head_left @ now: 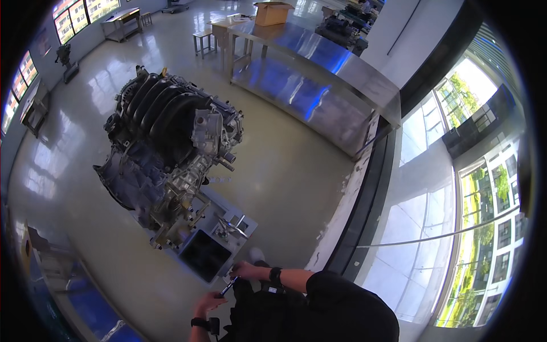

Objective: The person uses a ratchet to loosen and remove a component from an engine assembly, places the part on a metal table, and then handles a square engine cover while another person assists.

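Note:
Close to my body, my left hand and my right hand are closed at opposite ends of a slim, shiny metal hand tool. It slants up from left to right; its exact kind is too small to make out. Just beyond my hands is a shallow tray with a dark inside and a light rim. Behind it stands a large car engine with black curved intake pipes, mounted on a stand. Some metal tools or fittings lie on the stand's grey plate beside the tray.
A long stainless steel workbench runs along the back right, with a cardboard box on it. Windows and a dark-framed ledge line my right side. Another bench stands at the lower left. More tables are far off.

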`<state>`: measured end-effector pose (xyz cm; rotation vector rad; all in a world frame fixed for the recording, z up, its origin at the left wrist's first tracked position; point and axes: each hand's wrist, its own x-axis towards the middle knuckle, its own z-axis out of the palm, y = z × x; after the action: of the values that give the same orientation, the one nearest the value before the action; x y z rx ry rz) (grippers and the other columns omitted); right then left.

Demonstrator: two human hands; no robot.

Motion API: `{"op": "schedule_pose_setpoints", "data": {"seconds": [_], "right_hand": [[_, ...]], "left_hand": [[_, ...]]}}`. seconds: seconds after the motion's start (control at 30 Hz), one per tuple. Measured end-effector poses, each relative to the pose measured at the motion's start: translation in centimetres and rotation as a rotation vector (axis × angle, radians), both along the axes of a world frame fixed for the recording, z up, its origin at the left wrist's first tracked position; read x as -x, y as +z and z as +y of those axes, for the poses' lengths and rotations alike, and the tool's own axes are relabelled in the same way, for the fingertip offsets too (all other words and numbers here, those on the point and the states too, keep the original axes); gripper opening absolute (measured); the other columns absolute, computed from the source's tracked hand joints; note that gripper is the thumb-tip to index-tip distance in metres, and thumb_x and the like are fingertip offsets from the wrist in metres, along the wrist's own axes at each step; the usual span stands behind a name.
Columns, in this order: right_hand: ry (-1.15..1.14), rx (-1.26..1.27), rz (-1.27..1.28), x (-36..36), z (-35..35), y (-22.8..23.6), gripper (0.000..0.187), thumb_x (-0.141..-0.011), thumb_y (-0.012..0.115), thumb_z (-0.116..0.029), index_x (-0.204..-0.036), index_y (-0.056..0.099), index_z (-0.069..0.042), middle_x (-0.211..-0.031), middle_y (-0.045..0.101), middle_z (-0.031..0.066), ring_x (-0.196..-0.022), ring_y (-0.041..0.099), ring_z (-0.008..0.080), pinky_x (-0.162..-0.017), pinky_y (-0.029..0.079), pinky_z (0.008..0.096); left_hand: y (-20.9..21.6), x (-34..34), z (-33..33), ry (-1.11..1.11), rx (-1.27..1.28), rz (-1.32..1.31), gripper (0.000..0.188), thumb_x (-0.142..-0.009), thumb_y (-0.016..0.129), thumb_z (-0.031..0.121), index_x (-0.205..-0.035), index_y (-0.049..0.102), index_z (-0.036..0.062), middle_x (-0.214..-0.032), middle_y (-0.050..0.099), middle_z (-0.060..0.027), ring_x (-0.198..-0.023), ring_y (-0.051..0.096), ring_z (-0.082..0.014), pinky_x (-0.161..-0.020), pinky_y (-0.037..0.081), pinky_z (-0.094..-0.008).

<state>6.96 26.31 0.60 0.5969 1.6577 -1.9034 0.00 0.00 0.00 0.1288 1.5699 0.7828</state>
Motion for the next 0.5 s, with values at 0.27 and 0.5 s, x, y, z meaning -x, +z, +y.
{"op": "schedule_pose_setpoints", "data": {"seconds": [0.27,0.5], "right_hand": [[-0.102,-0.298,-0.133,-0.2,-1.2,2.1,0.033,-0.068,0.079,-0.029,-0.083,0.072,-0.001,-0.071,0.066,0.0089,-0.070,0.063,0.0159,-0.064,0.049,0.0335],[-0.044,0.077,-0.112,-0.5,-0.4,-0.1,0.036,-0.077,0.075,-0.029,-0.098,0.070,-0.001,-0.082,0.069,0.0055,-0.073,0.063,0.0157,-0.064,0.049,0.0314]], "left_hand": [[9.8,-5.1,4.2,-0.017,0.200,0.335,0.045,-0.074,0.073,0.042,-0.082,0.064,-0.0010,-0.068,0.062,-0.0111,-0.061,0.062,-0.0238,-0.056,0.047,-0.0364],[6.5,1.1,2.5,-0.264,0.156,0.419,0.052,-0.073,0.073,0.048,-0.092,0.067,0.0008,-0.084,0.068,-0.0155,-0.078,0.067,-0.0295,-0.071,0.051,-0.0393]]}}
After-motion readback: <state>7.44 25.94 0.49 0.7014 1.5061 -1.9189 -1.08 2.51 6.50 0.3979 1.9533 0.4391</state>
